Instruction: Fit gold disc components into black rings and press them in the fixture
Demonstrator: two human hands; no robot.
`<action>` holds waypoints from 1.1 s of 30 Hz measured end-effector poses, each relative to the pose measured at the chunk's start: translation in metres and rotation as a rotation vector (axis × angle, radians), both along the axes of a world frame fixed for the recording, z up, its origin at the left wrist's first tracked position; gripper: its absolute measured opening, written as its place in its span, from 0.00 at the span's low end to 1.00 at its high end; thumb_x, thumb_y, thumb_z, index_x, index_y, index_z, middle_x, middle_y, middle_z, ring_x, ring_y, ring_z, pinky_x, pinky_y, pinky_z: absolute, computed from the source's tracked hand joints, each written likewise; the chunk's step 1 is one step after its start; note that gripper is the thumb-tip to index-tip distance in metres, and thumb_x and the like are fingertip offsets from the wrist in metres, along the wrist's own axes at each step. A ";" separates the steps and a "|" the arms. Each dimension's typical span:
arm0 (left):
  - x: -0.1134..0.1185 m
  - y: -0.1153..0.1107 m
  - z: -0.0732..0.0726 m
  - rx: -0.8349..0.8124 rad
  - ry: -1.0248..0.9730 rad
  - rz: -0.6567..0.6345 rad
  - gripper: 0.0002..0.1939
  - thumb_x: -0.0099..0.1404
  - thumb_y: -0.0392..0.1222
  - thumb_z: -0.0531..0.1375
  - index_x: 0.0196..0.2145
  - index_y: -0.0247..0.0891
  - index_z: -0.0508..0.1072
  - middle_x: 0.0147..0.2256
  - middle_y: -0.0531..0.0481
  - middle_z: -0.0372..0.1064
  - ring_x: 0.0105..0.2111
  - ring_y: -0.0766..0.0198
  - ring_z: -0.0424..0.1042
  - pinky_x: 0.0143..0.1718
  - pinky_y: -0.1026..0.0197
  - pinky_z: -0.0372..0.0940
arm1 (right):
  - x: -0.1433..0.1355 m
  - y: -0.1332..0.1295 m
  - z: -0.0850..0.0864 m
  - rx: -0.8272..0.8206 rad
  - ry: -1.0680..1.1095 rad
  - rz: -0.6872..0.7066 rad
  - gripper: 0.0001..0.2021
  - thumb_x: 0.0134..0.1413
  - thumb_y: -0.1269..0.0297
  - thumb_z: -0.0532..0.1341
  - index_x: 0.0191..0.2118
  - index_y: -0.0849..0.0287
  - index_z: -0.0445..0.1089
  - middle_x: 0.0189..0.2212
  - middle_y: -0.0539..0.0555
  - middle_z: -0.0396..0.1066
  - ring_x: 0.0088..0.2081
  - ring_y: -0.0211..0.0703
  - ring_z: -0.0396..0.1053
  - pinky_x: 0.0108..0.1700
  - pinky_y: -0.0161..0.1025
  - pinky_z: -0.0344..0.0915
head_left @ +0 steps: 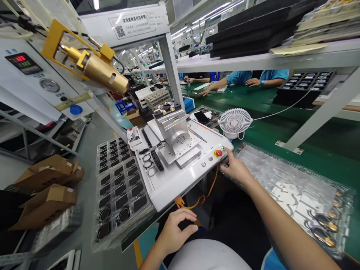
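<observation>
My right hand (pixel 235 169) reaches to the right front corner of a white machine base (pixel 191 174), its index finger touching a green button (pixel 223 148) beside a red knob (pixel 218 153). My left hand (pixel 177 230) rests above my lap with thumb and fingers apart, holding nothing. On the base stands a silver metal fixture (pixel 176 131) with a round part on top. A brass cylinder (pixel 107 74) in a gold bracket hangs at the upper left. Black rings (pixel 147 164) lie on the base's left side.
Clear trays of dark round and square parts (pixel 120 195) sit left of the machine. A white fan (pixel 235 122) and a plastic-covered tray (pixel 292 187) are at the right. Across the bench, people's arms (pixel 253 81) show. An orange cable (pixel 209 191) hangs below the base.
</observation>
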State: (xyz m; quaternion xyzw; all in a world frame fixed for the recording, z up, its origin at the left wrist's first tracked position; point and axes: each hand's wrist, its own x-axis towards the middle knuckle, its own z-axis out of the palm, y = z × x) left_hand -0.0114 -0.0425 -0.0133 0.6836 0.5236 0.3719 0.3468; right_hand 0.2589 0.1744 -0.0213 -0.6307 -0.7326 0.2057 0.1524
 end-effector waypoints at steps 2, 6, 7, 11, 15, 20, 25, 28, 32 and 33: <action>0.005 -0.003 -0.007 -0.049 -0.011 -0.024 0.07 0.62 0.45 0.69 0.39 0.43 0.81 0.41 0.44 0.81 0.41 0.52 0.81 0.46 0.50 0.76 | 0.000 -0.003 0.003 0.009 -0.071 0.019 0.41 0.59 0.63 0.59 0.74 0.62 0.42 0.45 0.64 0.78 0.45 0.64 0.76 0.43 0.46 0.65; 0.008 0.004 -0.006 -0.089 -0.014 -0.031 0.07 0.64 0.44 0.67 0.40 0.41 0.81 0.42 0.43 0.80 0.44 0.54 0.80 0.49 0.51 0.74 | -0.004 -0.008 0.003 0.002 -0.091 0.029 0.43 0.59 0.63 0.61 0.75 0.62 0.40 0.42 0.63 0.78 0.44 0.64 0.76 0.42 0.46 0.64; 0.009 0.007 -0.005 -0.099 -0.023 -0.039 0.07 0.64 0.43 0.66 0.40 0.40 0.81 0.42 0.43 0.80 0.44 0.54 0.79 0.49 0.52 0.73 | -0.004 -0.007 0.004 0.000 -0.071 0.013 0.44 0.58 0.63 0.62 0.75 0.62 0.40 0.41 0.62 0.78 0.44 0.64 0.76 0.42 0.45 0.64; 0.016 0.010 -0.009 -0.154 -0.053 -0.079 0.07 0.64 0.42 0.67 0.40 0.39 0.81 0.42 0.43 0.80 0.44 0.54 0.79 0.49 0.53 0.72 | 0.003 -0.001 0.008 -0.012 0.073 -0.022 0.41 0.54 0.64 0.65 0.72 0.58 0.50 0.39 0.57 0.77 0.42 0.58 0.75 0.42 0.44 0.65; 0.023 0.005 -0.027 -0.287 -0.259 -0.008 0.15 0.66 0.47 0.66 0.48 0.40 0.78 0.46 0.40 0.79 0.47 0.52 0.78 0.53 0.49 0.71 | 0.003 -0.039 0.000 -0.071 0.433 0.055 0.36 0.52 0.62 0.68 0.66 0.57 0.58 0.40 0.55 0.76 0.35 0.49 0.74 0.40 0.43 0.68; 0.032 0.003 -0.047 -0.439 -0.791 0.004 0.28 0.63 0.54 0.68 0.58 0.43 0.70 0.54 0.38 0.75 0.51 0.52 0.77 0.55 0.48 0.70 | -0.032 -0.133 -0.028 -0.054 0.932 0.354 0.44 0.41 0.48 0.78 0.62 0.53 0.62 0.42 0.54 0.77 0.43 0.48 0.75 0.50 0.46 0.70; 0.043 0.010 -0.050 -0.484 -1.018 0.020 0.29 0.54 0.50 0.75 0.51 0.42 0.76 0.45 0.42 0.78 0.45 0.54 0.79 0.50 0.52 0.73 | -0.054 -0.168 -0.039 0.086 1.010 0.298 0.43 0.36 0.41 0.78 0.57 0.54 0.66 0.40 0.55 0.77 0.42 0.49 0.76 0.47 0.45 0.71; 0.048 0.016 -0.050 -0.496 -1.018 0.060 0.27 0.51 0.46 0.77 0.48 0.41 0.79 0.42 0.45 0.78 0.41 0.58 0.78 0.45 0.58 0.73 | -0.048 -0.163 -0.032 0.150 0.944 0.335 0.41 0.39 0.43 0.78 0.57 0.55 0.68 0.41 0.56 0.77 0.44 0.50 0.75 0.47 0.44 0.72; 0.044 0.020 -0.052 -0.515 -0.941 0.094 0.24 0.53 0.43 0.76 0.48 0.42 0.80 0.49 0.42 0.77 0.39 0.59 0.79 0.39 0.60 0.73 | 0.008 -0.143 -0.016 0.117 0.647 0.343 0.26 0.52 0.53 0.74 0.54 0.55 0.71 0.46 0.58 0.76 0.44 0.49 0.75 0.47 0.44 0.72; 0.041 0.020 -0.053 -0.525 -0.929 0.106 0.24 0.54 0.44 0.75 0.49 0.42 0.79 0.50 0.42 0.76 0.39 0.59 0.79 0.38 0.61 0.73 | 0.033 -0.137 -0.013 0.093 0.535 0.247 0.20 0.55 0.56 0.71 0.52 0.55 0.73 0.45 0.58 0.77 0.42 0.49 0.75 0.46 0.44 0.72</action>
